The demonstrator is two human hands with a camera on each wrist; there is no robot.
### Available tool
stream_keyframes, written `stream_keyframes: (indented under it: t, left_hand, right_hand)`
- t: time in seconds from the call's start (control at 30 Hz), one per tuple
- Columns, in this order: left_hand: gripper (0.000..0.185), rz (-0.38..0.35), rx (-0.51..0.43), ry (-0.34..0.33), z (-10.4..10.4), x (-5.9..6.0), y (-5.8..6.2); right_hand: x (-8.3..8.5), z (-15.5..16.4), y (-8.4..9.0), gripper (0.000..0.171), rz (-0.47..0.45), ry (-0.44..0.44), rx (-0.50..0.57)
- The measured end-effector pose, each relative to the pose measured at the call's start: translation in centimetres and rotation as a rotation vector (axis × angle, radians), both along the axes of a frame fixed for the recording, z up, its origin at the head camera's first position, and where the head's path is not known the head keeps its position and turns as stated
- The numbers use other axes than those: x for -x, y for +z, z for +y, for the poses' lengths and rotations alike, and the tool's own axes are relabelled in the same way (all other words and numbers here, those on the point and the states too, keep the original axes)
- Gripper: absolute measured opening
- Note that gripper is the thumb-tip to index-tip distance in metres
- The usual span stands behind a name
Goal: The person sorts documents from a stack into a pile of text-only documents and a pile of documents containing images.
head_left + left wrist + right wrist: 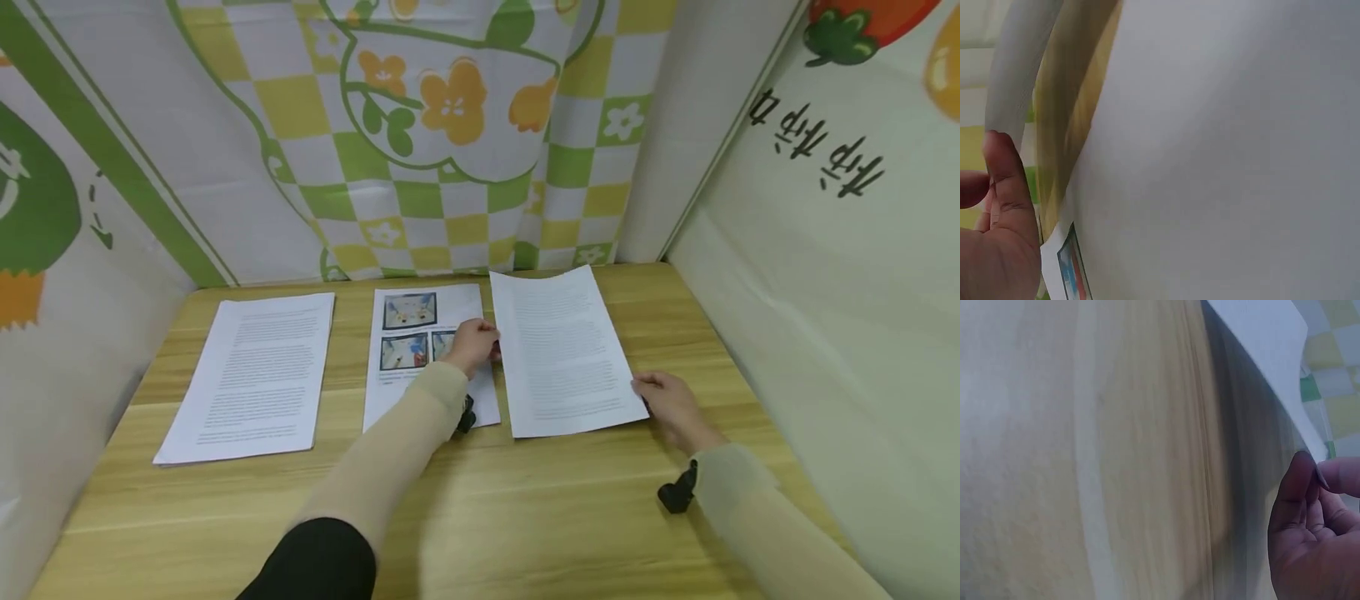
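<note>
The table (525,500) is the biggest thing before me, pale wood, walled in by printed cloth (420,150) with green and yellow checks and orange flowers. I take the middle page (408,333), the one with pictures printed on it, as my landmark.

Well left of that page lies a stack of text pages (255,375), flat and square to the table. Just right of the picture page is the text sheet (562,350) I am handling: its near part lies low on the table, its far edge curls up a little.

My left hand (471,346) rests over the right margin of the picture page and meets the left edge of the sheet; in the left wrist view my thumb (1007,187) presses against that lifted edge, so I judge these fingers to be pinching it, lightly. My right hand (671,404) sits at the sheet's near right corner, farthest from the picture page, fingers curled onto the edge; the right wrist view shows a fingertip (1297,481) touching the paper's rim.

To do this well, I think both grips should stay light and even, so the sheet does not crease, and the picture page should not be dragged along beneath my left palm.
</note>
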State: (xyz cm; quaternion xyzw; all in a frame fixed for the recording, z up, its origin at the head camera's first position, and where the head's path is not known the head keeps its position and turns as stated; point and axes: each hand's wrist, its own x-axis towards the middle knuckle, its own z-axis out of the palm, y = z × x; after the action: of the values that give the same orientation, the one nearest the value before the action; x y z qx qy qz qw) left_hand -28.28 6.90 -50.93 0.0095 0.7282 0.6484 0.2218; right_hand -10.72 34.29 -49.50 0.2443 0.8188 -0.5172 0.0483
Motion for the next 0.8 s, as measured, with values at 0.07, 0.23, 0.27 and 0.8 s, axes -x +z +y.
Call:
stream_keyframes:
  t: [0.07,0.23,0.27,0.8]
  left_hand:
    - [0.024,-0.016,0.015,-0.001,0.5,-0.1,-0.3]
    - [0.027,0.014,0.154,-0.016,1.5,-0.5,-0.9]
    - [0.028,0.03,0.192,-0.025,1.7,-0.6,-0.9]
    - [0.02,-0.048,0.121,-0.065,1.5,-1.5,-1.0]
  right_hand:
    - [0.1,0.3,-0.1,0.044,-0.001,-0.013,-0.014]
    - [0.4,0.7,-0.4,0.045,0.006,-0.039,0.006]
    - [0.5,0.7,-0.4,0.045,0.01,-0.047,0.013]
    - [2.5,1.0,-0.8,0.042,0.002,-0.099,-0.04]
